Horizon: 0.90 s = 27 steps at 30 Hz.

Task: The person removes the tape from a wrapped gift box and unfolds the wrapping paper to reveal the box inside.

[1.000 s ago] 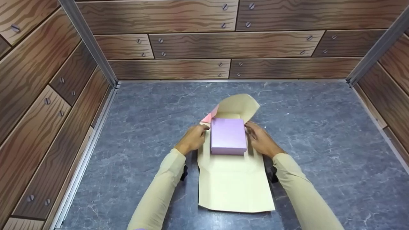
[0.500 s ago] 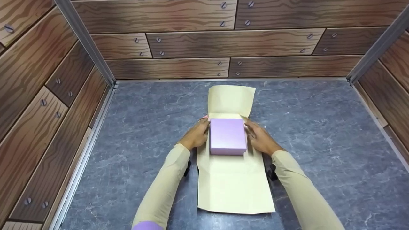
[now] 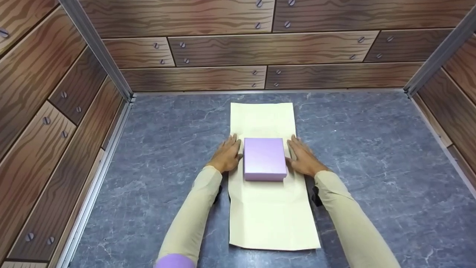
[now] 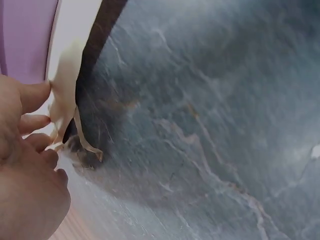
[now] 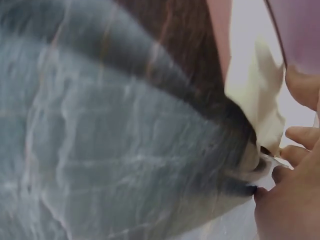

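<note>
A lilac box (image 3: 264,157) sits on a long cream sheet of wrapping paper (image 3: 273,219) that lies unfolded on the dark marbled surface. My left hand (image 3: 226,153) rests on the paper's left edge, fingers extended forward and thumb beside the box. On the opposite side, my right hand (image 3: 304,156) presses the right edge, its fingers straight and its thumb close to the box's side. In the left wrist view the fingers (image 4: 34,96) lie along the raised paper margin. The right wrist view shows the paper edge (image 5: 257,75) lifted slightly, with a pink outer face.
Wood-print panels (image 3: 215,50) stand at the back and on both sides, joined by grey metal posts (image 3: 97,48). The blue-grey marbled surface (image 3: 372,156) extends around the paper.
The paper's far end, which was curled up and skewed, has unrolled and now lies nearly flat beyond the box. Both hands have spread their fingers onto the paper's edges.
</note>
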{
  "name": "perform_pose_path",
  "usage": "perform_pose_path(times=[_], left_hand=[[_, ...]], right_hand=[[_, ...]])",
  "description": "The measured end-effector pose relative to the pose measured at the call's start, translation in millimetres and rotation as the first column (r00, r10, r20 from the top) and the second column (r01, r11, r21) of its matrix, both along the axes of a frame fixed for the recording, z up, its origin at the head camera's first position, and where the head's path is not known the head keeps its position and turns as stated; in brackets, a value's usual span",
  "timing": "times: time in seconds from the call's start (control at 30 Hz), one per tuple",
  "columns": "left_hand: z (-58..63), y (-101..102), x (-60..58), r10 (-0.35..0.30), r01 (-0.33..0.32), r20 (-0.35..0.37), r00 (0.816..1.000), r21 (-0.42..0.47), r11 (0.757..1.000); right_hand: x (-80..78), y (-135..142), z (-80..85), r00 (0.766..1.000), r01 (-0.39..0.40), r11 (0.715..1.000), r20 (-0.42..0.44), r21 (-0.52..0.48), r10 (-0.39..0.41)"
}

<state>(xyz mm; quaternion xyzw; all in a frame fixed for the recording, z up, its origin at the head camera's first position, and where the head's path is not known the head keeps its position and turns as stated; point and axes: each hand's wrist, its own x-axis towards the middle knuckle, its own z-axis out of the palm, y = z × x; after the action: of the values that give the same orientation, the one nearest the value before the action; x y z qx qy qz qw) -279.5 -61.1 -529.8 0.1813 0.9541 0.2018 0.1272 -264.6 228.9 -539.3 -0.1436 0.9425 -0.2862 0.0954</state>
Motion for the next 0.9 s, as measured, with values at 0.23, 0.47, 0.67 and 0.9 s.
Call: perform_pose_path(times=[0.23, 0.47, 0.67, 0.9], left_hand=[[-1.3, 1, 4.3, 0.014, -0.013, 0.049, 0.999, -0.023, 1.0], [-3.2, 3, 5.8, 0.037, -0.034, 0.034, 0.999, -0.095, 0.995], [2.1, 4, 13.3, -0.014, 0.017, 0.023, 1.0, -0.148, 0.989], [14.0, -14, 43.9, -0.109, 0.118, 0.155, 0.982, -0.05, 0.992]], right_hand=[[1.7, 5, -2.7, 0.999, 0.003, 0.998, 0.032, 0.07, -0.005], [2.0, 5, -0.8, 0.999, -0.008, 0.99, 0.049, 0.141, 0.001], [8.9, 0, 2.5, 0.999, -0.032, 0.987, -0.007, 0.158, 0.034], [27.7, 9, 8.7, 0.987, -0.161, 0.982, 0.043, 0.097, 0.158]])
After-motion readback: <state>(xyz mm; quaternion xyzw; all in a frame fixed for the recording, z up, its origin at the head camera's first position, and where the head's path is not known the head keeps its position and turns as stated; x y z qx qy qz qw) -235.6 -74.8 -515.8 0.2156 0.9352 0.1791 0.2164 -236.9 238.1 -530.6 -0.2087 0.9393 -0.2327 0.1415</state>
